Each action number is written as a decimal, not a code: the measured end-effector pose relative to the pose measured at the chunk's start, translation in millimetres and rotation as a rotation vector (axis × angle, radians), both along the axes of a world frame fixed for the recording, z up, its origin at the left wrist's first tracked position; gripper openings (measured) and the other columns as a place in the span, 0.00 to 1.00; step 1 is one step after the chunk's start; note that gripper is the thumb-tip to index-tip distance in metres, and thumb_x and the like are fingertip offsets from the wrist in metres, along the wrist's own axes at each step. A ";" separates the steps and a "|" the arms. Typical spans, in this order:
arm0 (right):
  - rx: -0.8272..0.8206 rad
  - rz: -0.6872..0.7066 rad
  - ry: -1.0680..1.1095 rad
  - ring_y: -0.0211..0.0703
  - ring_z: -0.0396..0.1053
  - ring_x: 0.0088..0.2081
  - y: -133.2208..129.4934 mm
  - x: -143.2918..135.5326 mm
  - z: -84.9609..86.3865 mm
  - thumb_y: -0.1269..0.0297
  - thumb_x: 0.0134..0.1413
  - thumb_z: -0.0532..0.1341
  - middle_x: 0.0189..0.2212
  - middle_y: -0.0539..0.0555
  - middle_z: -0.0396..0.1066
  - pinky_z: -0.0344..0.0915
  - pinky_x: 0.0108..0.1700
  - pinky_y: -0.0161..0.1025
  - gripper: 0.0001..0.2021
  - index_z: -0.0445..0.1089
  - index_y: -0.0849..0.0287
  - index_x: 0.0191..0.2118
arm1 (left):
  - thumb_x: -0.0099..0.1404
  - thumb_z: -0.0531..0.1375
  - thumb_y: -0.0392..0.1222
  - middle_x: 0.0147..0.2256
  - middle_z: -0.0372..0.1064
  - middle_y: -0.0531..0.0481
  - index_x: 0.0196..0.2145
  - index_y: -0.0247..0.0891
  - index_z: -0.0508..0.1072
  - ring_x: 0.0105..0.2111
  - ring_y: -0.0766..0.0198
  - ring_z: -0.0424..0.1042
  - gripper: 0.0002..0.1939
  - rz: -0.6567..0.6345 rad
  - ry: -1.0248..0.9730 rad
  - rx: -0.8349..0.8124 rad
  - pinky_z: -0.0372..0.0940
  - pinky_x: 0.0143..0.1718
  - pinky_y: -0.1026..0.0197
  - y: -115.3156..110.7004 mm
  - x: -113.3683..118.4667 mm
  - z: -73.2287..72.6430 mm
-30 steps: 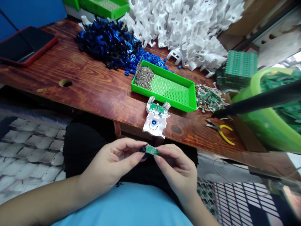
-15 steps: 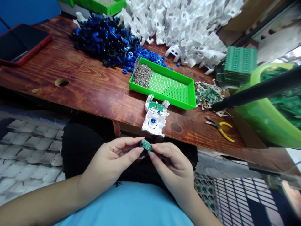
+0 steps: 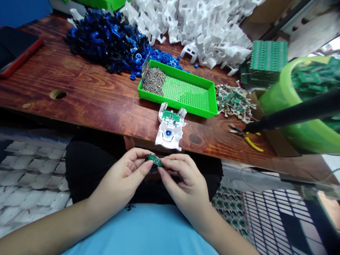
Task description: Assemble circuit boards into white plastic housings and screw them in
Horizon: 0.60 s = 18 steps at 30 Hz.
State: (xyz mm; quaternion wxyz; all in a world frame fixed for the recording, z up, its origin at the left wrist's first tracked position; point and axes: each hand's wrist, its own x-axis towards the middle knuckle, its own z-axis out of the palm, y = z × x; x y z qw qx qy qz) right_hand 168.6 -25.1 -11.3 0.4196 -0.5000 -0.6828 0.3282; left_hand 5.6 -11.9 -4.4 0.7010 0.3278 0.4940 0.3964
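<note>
A small green circuit board (image 3: 155, 160) is pinched between my two hands, just in front of the table edge. My left hand (image 3: 127, 170) grips its left end, where a black part shows by the fingertips. Thumb and fingers of my right hand (image 3: 184, 177) close on the right end. Beyond the hands, a white plastic housing (image 3: 168, 138) lies at the table's front edge, with a blue round button in it and a green board (image 3: 174, 117) fitted in its far part.
Behind the housing stands a green tray (image 3: 177, 106) with small metal screws (image 3: 154, 81). Blue and black parts (image 3: 106, 42) and white housings (image 3: 186, 21) are heaped farther back. Pliers (image 3: 247, 138), wired boards (image 3: 235, 101) and a green tub (image 3: 276, 92) sit right, crossed by a black bar (image 3: 292, 109).
The camera view has shifted slightly, so the table things appear moved. Both hands still hold the board, which looks turned a little and its face appears more tilted.
</note>
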 end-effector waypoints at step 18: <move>0.171 -0.023 -0.178 0.35 0.69 0.41 -7.2 -5.6 -4.9 0.70 0.51 0.64 0.41 0.55 0.65 0.72 0.42 0.30 0.18 0.63 0.59 0.48 | 0.62 0.62 0.39 0.34 0.75 0.57 0.40 0.41 0.69 0.36 0.74 0.74 0.08 0.036 -0.086 0.030 0.67 0.40 0.76 -3.3 1.0 -8.0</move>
